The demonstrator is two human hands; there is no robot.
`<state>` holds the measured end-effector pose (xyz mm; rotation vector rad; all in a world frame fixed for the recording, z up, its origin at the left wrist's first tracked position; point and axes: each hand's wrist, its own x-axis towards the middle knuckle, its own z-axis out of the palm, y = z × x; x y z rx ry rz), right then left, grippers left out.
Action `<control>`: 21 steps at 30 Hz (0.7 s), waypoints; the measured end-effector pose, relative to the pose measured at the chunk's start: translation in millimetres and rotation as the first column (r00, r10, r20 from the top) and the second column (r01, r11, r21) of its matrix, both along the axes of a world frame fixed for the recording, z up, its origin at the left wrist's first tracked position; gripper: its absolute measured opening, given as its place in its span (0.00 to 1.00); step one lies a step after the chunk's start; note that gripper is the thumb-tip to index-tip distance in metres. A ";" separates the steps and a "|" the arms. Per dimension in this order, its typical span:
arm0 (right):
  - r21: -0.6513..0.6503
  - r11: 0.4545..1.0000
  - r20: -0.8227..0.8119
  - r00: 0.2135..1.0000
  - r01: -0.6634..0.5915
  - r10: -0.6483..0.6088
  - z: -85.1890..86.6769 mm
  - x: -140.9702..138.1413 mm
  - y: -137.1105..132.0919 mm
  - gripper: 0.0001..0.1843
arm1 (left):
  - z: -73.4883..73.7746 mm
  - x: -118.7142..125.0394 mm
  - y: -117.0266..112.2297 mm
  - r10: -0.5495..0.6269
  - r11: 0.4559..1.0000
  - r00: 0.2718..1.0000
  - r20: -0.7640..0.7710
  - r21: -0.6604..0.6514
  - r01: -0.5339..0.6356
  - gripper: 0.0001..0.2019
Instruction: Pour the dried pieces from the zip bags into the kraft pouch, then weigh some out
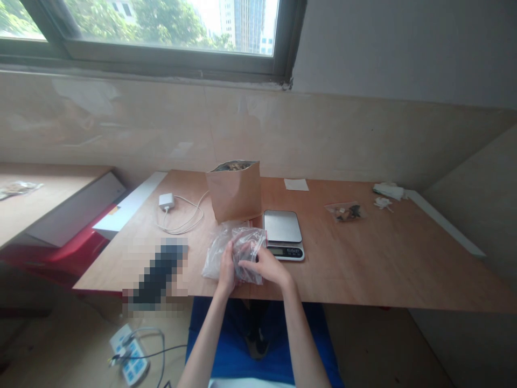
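My left hand (226, 266) and my right hand (264, 265) meet over the wooden table's front edge, both gripping a clear zip-top plastic bag (249, 253) with a red seal. A second crumpled clear plastic bag (215, 257) lies against my left hand, and I cannot tell whether it is separate. Just beyond my right hand stands a silver digital kitchen scale (283, 234). Behind the bags stands a brown paper bag (235, 193) with dark dried contents showing at its mouth.
The wooden table (363, 264) also holds a white charger (166, 201) with its cable, a pixelated dark patch (159, 272), a small bag of dark pieces (345, 212), white paper (296, 185), and white packets (388, 191). A power strip (129, 354) lies on the floor.
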<state>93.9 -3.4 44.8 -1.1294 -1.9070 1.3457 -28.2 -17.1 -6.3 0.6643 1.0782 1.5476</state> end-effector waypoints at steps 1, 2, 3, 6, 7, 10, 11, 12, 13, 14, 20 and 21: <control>-0.011 1.000 -0.009 1.000 0.005 -0.005 0.7 0.9 0.0 0.11 | -1.5 -0.1 0.5 0.010 1.000 1.000 0.001 -0.004 -0.010 0.23; -0.026 1.000 -0.021 1.000 0.008 -0.008 1.1 1.7 -0.1 0.11 | -3.4 -0.3 1.2 0.019 1.000 1.000 0.002 -0.010 -0.019 0.23; -0.044 0.999 -0.033 0.999 0.013 -0.015 1.1 2.4 -0.2 0.11 | -5.5 -0.5 1.8 0.025 1.000 1.000 0.003 -0.015 -0.025 0.23; -0.106 0.994 -0.092 0.995 0.031 -0.041 -1.2 3.7 -0.2 0.12 | -10.2 -1.0 3.0 0.019 1.000 1.000 0.005 -0.010 -0.019 0.23; -0.127 0.991 -0.119 0.992 0.035 -0.051 -2.4 3.8 0.0 0.13 | -10.8 -1.0 3.1 0.019 1.000 1.000 0.004 -0.007 -0.019 0.23; -0.165 0.985 -0.201 0.976 0.045 -0.078 -5.4 3.4 1.0 0.14 | -10.2 -0.8 2.6 0.030 0.999 1.000 0.004 -0.022 -0.030 0.24; -0.172 0.984 -0.226 0.970 0.051 -0.090 -5.8 3.2 1.4 0.14 | -9.7 -0.6 2.3 0.040 0.999 0.999 0.006 -0.036 -0.040 0.24; -0.178 0.982 -0.250 0.962 0.064 -0.108 -6.1 3.1 1.8 0.15 | -9.1 -0.5 2.1 0.052 0.997 0.999 0.007 -0.053 -0.051 0.24; -0.183 0.980 -0.272 0.954 0.080 -0.129 -6.3 3.0 2.3 0.15 | -8.5 -0.3 1.9 0.065 0.995 0.998 0.006 -0.073 -0.064 0.24; -0.187 0.978 -0.291 0.945 0.098 -0.150 -6.4 3.1 2.8 0.14 | -7.9 -0.2 1.6 0.073 0.993 0.997 0.004 -0.092 -0.072 0.24; -0.155 0.965 -0.337 0.907 0.210 -0.251 -5.8 8.5 6.7 0.18 | -3.2 0.2 -1.5 0.002 0.988 0.997 0.072 -0.155 0.009 0.27; -0.149 0.964 -0.333 0.906 0.222 -0.260 -4.6 10.0 6.9 0.18 | -2.4 -0.1 -1.9 -0.011 0.987 0.995 0.095 -0.157 0.026 0.27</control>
